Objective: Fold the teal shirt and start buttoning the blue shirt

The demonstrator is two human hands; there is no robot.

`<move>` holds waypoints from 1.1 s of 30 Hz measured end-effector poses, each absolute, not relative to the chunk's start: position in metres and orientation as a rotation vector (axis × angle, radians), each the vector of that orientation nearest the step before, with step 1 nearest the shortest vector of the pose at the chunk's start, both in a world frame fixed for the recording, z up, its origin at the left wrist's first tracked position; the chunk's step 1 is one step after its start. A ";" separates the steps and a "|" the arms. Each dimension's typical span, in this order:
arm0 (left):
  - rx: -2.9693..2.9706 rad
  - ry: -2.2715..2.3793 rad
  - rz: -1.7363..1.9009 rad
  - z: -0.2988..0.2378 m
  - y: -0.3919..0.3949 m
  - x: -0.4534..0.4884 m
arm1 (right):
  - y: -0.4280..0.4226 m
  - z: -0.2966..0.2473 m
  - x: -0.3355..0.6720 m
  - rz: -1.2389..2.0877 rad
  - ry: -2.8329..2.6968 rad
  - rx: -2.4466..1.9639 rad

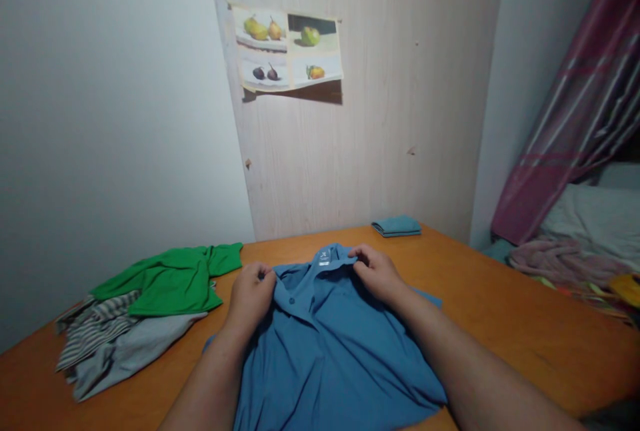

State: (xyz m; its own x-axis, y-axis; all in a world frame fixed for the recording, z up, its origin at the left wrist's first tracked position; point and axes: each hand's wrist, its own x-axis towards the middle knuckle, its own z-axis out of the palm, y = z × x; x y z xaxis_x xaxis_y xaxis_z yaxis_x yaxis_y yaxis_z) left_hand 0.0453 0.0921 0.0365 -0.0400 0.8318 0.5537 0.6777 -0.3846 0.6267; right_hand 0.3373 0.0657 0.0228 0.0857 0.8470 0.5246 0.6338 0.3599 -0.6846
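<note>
A blue polo shirt [330,344] lies spread on the orange wooden table [505,311], collar toward the wall and front side up. My left hand [251,294] is closed, pinching the shirt's left shoulder beside the collar. My right hand [376,272] is closed on the right side of the collar, near the white neck label [324,258]. Both forearms rest over the shirt's body.
A pile of clothes sits at the table's left: a green shirt [173,278] on top of striped and grey garments [107,344]. A folded blue cloth [396,226] lies by the wall. Fruit pictures [287,48] hang on the wood panel. Bedding and a plaid curtain are at right.
</note>
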 end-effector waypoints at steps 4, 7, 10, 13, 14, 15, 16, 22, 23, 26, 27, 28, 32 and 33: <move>1.646 1.355 1.497 0.043 0.085 0.050 | 0.058 0.031 0.335 0.414 -1.590 -1.181; 1.297 1.131 1.499 0.051 0.078 0.053 | 0.052 0.038 0.331 0.481 -1.502 -1.112; 1.047 0.933 1.459 0.063 0.072 0.052 | 0.049 0.045 0.333 0.647 -1.331 -1.049; 1.033 0.932 1.428 0.070 0.068 0.046 | 0.049 0.050 0.341 0.868 -1.173 -0.941; 1.095 0.992 1.398 0.070 0.068 0.043 | 0.048 0.051 0.345 0.933 -1.157 -0.926; 1.191 1.076 1.359 0.069 0.068 0.041 | 0.048 0.052 0.349 0.991 -1.164 -0.937; 1.322 1.178 1.314 0.068 0.068 0.040 | 0.047 0.052 0.353 1.046 -1.195 -0.974; 2.149 1.782 0.786 0.060 0.067 0.042 | 0.047 0.046 0.362 1.187 -1.597 -1.459; 2.215 1.855 0.695 0.060 0.065 0.044 | 0.049 0.044 0.361 1.149 -1.628 -1.499; 2.379 1.953 0.556 0.060 0.059 0.052 | 0.056 0.038 0.356 0.891 -1.612 -1.519; 2.417 1.930 0.523 0.060 0.057 0.054 | 0.058 0.035 0.353 0.800 -1.608 -1.527; 2.436 1.896 0.481 0.059 0.056 0.057 | 0.060 0.033 0.351 0.733 -1.621 -1.549; 2.431 1.818 0.420 0.057 0.055 0.063 | 0.062 0.022 0.346 0.717 -1.823 -1.726; 2.399 1.845 0.485 0.057 0.056 0.063 | 0.062 0.020 0.346 0.736 -1.868 -1.758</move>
State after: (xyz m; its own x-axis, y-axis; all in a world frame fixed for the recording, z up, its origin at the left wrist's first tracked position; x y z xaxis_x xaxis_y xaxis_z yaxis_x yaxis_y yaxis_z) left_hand 0.0628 0.0559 0.0566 0.2263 0.9530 0.2013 0.9288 -0.2734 0.2503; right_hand 0.3458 0.0621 0.0198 -0.0700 0.9972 -0.0245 0.7460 0.0360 -0.6650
